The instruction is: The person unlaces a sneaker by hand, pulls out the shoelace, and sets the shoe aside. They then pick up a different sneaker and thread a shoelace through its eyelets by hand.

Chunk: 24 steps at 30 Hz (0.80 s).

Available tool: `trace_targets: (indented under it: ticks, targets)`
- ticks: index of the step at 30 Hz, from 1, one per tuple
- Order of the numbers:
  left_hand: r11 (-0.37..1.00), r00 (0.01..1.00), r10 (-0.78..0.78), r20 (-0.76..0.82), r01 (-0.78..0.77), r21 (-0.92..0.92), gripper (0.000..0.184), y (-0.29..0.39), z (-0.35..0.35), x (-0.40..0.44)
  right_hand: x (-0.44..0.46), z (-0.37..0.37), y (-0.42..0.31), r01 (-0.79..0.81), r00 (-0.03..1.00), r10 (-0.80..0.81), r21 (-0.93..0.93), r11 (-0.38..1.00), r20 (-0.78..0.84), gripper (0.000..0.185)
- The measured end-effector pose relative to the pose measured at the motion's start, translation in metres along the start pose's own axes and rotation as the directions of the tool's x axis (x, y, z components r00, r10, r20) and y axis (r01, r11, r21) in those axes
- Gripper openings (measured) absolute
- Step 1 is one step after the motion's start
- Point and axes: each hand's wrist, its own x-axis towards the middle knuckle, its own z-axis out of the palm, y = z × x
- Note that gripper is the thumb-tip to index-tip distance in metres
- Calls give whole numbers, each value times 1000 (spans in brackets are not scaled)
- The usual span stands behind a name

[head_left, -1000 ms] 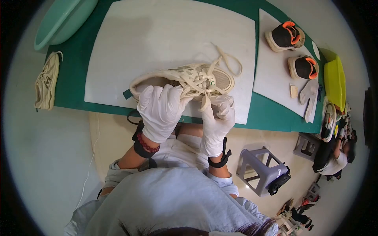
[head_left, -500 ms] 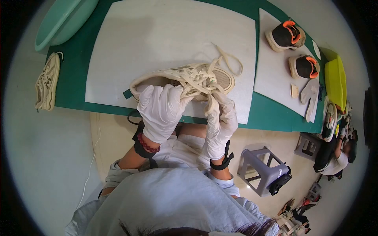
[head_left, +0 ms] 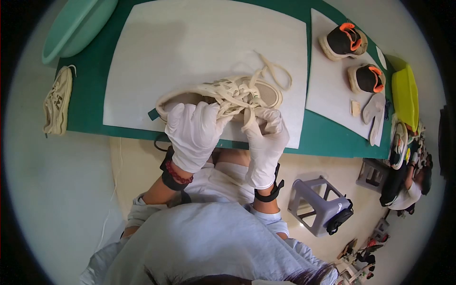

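Note:
A cream sneaker (head_left: pixel 269 96) lies on a white mat (head_left: pixel 204 42), toe to the right, with its opening at the left. Gloved in white, my left hand (head_left: pixel 192 135) is closed on the near side of its collar, thumb by the laces. My right hand (head_left: pixel 267 147), gloved too, pinches a cream shoelace (head_left: pixel 248 118) at the near edge of the lacing. Another loose lace end (head_left: pixel 288 78) curls over the mat beyond the toe. The fingertips of my left hand are partly hidden inside the shoe.
A matching sneaker (head_left: pixel 58 100) stands at the table's left edge below a green basin (head_left: pixel 76 33). On the right mat are two black-and-orange shoes (head_left: pixel 343 42) and insoles (head_left: pixel 373 111). A yellow-green bin (head_left: pixel 404 95), a grey stool (head_left: pixel 320 204) and a seated person (head_left: pixel 406 194) are further right.
My right hand has shifted slightly, drawing the pinched lace a little toward me and left. My left hand and the sneaker have hardly moved.

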Motion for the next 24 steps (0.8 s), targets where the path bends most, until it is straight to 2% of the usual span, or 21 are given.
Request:
trace_targets:
  ticks: [2,5,11,20,24]
  targets:
    - [1000,1000,-3,2,3,2,32,-1,0,0,0,0,-2,-40,999,39,38,998,26,14]
    - [1000,1000,-16,8,16,18,32,0,0,-1,0,1,2,169,986,-168,-59,984,17,15]
    - [1000,1000,0,-5,1,31,32,0,0,-1,-6,-1,10,240,970,-243,-112,964,-17,16]
    - [1000,1000,-1,-19,1,30,31,0,0,0,-12,-4,14,262,963,-269,-144,954,-28,13]
    - [1000,1000,4,-17,-3,23,31,0,-1,0,-16,-4,11,219,975,-222,-87,972,-27,11]
